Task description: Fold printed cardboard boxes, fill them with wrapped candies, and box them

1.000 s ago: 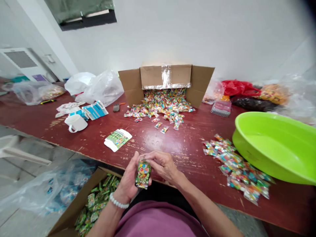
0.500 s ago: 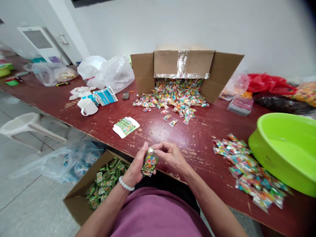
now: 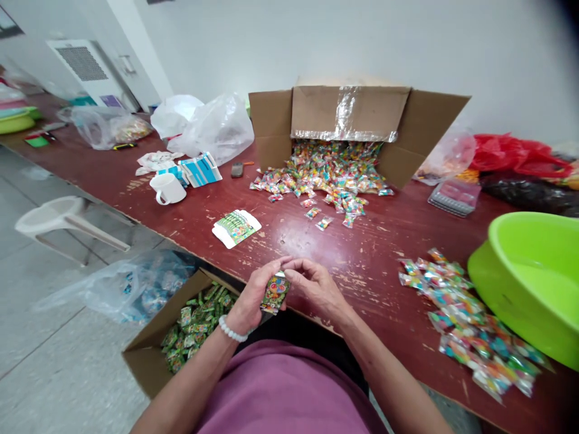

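Observation:
Close in front of my body, at the table's front edge, my left hand [image 3: 254, 298] is wrapped round a small green printed candy box [image 3: 275, 292]. My right hand [image 3: 314, 288] has its thumb and fingertips at the white top end of that box, fingers bent and pressed together there. Whether the top flap is fully folded cannot be made out. Past my hands lies a stack of flattened green-and-white cartons [image 3: 236, 228]. To my left, below the table edge, a cardboard box [image 3: 147, 355] holds many green candy boxes [image 3: 194, 328].
On the red table [image 3: 362, 253] a large open cardboard carton [image 3: 348, 111] spills small candy packets [image 3: 332, 172]. More packets [image 3: 470, 313] lie at right beside a green basin [image 3: 511, 283]. A white mug [image 3: 170, 189] stands left; a white stool [image 3: 54, 214] is on the floor.
My view has shifted slightly, so the table things sit a little further right. My left fingers have moved up to the top of the candy box, close to my right fingertips.

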Action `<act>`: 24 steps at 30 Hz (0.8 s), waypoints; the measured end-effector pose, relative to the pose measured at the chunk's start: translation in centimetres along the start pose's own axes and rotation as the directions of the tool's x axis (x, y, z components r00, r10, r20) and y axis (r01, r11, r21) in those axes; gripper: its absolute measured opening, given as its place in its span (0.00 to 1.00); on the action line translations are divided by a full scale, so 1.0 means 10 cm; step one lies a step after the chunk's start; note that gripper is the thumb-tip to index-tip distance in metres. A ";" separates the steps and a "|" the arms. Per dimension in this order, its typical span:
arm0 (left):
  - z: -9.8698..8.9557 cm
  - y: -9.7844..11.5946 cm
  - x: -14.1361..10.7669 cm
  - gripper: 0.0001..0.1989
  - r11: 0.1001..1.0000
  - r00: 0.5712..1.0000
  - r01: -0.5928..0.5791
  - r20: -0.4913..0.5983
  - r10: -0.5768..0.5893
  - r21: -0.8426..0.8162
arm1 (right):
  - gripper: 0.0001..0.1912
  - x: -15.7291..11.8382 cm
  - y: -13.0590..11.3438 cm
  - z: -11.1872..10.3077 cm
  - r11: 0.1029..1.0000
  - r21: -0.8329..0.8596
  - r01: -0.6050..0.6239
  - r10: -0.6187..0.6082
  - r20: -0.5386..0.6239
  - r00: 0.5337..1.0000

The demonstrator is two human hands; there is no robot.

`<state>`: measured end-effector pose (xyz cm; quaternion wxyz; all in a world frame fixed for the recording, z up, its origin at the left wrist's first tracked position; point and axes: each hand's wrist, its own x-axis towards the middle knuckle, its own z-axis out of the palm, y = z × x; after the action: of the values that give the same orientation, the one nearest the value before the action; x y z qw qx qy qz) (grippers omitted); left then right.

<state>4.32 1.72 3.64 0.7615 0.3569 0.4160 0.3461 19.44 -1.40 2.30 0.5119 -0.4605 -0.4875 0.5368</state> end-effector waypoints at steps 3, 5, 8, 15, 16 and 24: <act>0.00 -0.02 -0.01 0.26 0.998 1.000 0.014 -0.005 -0.014 0.062 | 0.15 0.02 -0.05 -0.01 1.000 0.002 0.031 -0.031 0.067 0.997; 0.00 -0.05 0.00 0.30 0.996 0.996 0.082 0.025 -0.083 0.042 | 0.14 0.02 -0.07 -0.01 0.999 0.028 0.036 -0.039 0.085 0.996; -0.01 -0.10 0.01 0.33 0.992 0.989 0.122 0.081 -0.123 0.023 | 0.14 0.02 -0.08 -0.03 0.997 0.063 -0.036 0.031 0.079 0.996; -0.03 -0.05 0.00 0.20 0.989 0.989 0.133 0.080 -0.127 -0.072 | 0.11 -0.03 -0.07 -0.08 0.957 -0.206 0.206 -0.181 0.136 0.974; -0.04 -0.04 0.00 0.19 0.983 0.987 0.145 0.084 -0.136 -0.110 | 0.11 -0.05 -0.05 -0.08 0.928 -0.258 0.267 -0.233 0.156 0.960; -0.09 -0.01 0.00 0.21 0.988 0.997 0.062 -0.045 -0.069 -0.138 | 0.56 -0.16 0.29 0.22 0.779 -0.526 0.341 -0.263 0.221 0.939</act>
<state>3.52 1.87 3.21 0.7846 0.2813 0.4214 0.3573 17.02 -3.15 -0.33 0.4007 -0.4677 -0.7234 0.3122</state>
